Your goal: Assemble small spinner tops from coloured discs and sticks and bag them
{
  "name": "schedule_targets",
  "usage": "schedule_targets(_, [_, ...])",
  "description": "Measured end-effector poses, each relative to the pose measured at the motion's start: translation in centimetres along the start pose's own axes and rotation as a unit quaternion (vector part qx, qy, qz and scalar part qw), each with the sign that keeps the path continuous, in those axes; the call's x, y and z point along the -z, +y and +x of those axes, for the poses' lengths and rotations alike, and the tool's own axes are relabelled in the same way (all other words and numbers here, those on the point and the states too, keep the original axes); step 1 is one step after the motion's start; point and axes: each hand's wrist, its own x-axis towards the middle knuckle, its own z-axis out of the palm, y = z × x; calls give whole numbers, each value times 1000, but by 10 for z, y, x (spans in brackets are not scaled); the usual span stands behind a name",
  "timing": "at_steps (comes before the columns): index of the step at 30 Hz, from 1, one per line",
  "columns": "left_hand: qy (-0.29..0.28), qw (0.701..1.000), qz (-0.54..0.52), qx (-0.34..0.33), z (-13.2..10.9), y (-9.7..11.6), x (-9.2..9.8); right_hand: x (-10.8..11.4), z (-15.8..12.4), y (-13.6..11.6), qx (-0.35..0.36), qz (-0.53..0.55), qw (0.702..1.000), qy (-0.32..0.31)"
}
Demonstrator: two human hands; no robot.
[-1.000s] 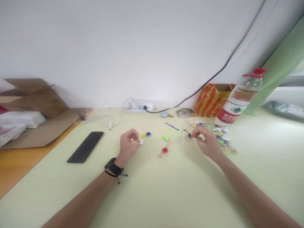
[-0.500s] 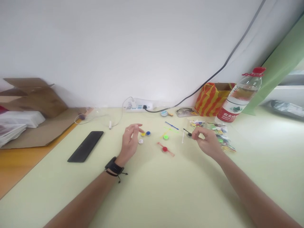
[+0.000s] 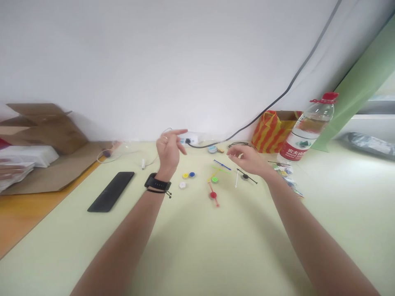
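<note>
My left hand (image 3: 169,151) hovers over the table, index finger and thumb apart, nothing in it. Below it lie a yellow disc (image 3: 185,175), a blue disc (image 3: 192,174) and a white disc (image 3: 182,185). My right hand (image 3: 246,158) is raised, fingers loosely bent and holding nothing visible. Beneath it are a black disc (image 3: 245,176) on a thin black bar and a white stick (image 3: 237,179). A blue stick (image 3: 222,164), a yellow stick (image 3: 213,175) and a green disc (image 3: 214,180) lie between my hands. Nearer me, a red disc (image 3: 213,195) carries a blurred red bar.
A black flat slab (image 3: 111,191) and a cardboard box (image 3: 58,127) are on the left. At right stand a large water bottle (image 3: 305,133) and a striped bag (image 3: 268,129), with small plastic packets (image 3: 286,172) partly behind my forearm. A power strip (image 3: 193,139) sits by the wall.
Both hands have lifted away from the table; the right also moved left, uncovering the black bar. My left fingers have spread. The red bar has turned to another angle.
</note>
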Motion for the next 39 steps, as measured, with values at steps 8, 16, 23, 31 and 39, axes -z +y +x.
schedule_targets(8, [20, 997, 32, 60, 11, -35, 10, -39, 22, 30, -67, -129, 982, -120])
schedule_targets(16, [61, 994, 70, 62, 7, -61, 21, -66, 9, 22, -76, -147, 980, -114])
schedule_targets(23, [-23, 990, 142, 8, 5, -68, 28, -66, 12, 18, -60, -149, 979, -124])
schedule_targets(31, [-10, 989, 144, -34, 8, -73, 32, -41, 9, 23, -51, -155, 976, -142])
schedule_targets(39, [-5, 996, 72, -53, 7, -66, 27, -27, 12, 31, -44, -139, 985, -91])
